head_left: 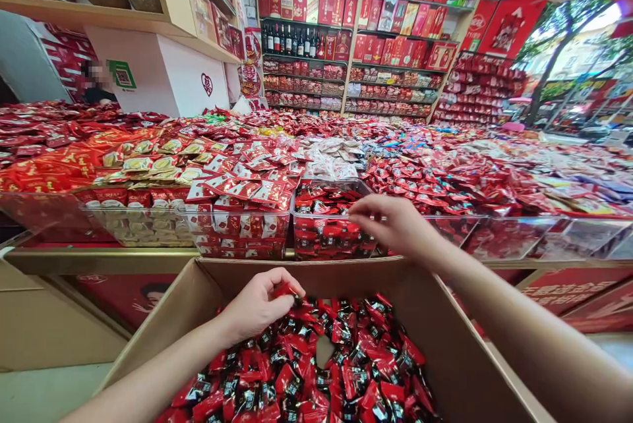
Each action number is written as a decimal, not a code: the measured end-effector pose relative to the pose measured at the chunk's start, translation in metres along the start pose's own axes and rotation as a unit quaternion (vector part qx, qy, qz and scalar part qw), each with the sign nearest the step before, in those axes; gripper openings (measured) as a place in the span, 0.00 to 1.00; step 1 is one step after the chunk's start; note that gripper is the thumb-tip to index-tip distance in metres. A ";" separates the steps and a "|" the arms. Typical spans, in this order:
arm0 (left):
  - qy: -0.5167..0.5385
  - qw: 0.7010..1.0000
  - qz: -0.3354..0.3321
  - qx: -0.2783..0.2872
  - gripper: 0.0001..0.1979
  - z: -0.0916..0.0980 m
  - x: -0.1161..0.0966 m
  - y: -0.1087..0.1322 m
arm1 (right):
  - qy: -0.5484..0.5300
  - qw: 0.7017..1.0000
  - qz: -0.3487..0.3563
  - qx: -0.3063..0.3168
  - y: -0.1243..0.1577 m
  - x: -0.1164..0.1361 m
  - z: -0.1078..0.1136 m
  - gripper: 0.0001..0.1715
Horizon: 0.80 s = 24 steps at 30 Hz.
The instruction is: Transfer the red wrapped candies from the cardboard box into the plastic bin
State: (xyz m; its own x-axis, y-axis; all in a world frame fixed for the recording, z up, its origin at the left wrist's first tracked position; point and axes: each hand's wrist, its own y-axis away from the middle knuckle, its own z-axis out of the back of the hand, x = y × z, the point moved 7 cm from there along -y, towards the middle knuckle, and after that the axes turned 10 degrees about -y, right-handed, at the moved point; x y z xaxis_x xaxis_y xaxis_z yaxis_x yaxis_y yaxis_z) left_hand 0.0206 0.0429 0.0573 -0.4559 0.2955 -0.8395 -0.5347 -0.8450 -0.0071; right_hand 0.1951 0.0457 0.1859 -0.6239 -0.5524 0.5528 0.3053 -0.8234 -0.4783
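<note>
Heaped in the cardboard box (pixel 442 334): red-and-black wrapped candies (pixel 341 377). Pinched above them by the left hand (pixel 257 304): one candy (pixel 285 290). Nearly full of similar candies, on the bench (pixel 119 261): a clear bin (pixel 326 216), beneath the right hand (pixel 395 220), loosely bent, fingertips parted. Partly covering the box's right edge: the right forearm (pixel 499 298). Alongside, packet-filled bins (pixel 524 238); behind, shelves (pixel 357 21).

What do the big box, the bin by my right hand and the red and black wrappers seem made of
Box: looks like cardboard, matte and brown, with plain cut edges.
Bin: probably clear, glossy plastic, since its contents show through and its rim glints; glass isn't ruled out.
Wrappers: likely thin, shiny plastic film, judging by crinkles and highlights, though foil is possible.
</note>
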 end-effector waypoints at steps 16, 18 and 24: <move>-0.523 0.833 -0.144 0.106 0.13 0.034 -0.142 -0.125 | 0.167 0.887 -0.150 0.404 -0.055 -0.077 -0.021 0.24; -0.529 0.823 -0.128 0.161 0.10 0.026 -0.135 -0.139 | 0.173 0.891 -0.145 0.394 -0.057 -0.078 -0.023 0.25; -0.532 0.804 -0.095 0.250 0.14 0.012 -0.121 -0.155 | 0.190 0.901 -0.129 0.367 -0.058 -0.079 -0.025 0.21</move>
State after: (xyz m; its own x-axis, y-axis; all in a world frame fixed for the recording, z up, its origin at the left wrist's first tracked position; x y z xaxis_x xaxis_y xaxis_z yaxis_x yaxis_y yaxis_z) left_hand 0.1500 0.1437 0.1664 -0.5413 0.8358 0.0921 -0.7638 -0.5345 0.3619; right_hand 0.2087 0.1401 0.1534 -0.9013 -0.3601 0.2407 0.4209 -0.8595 0.2900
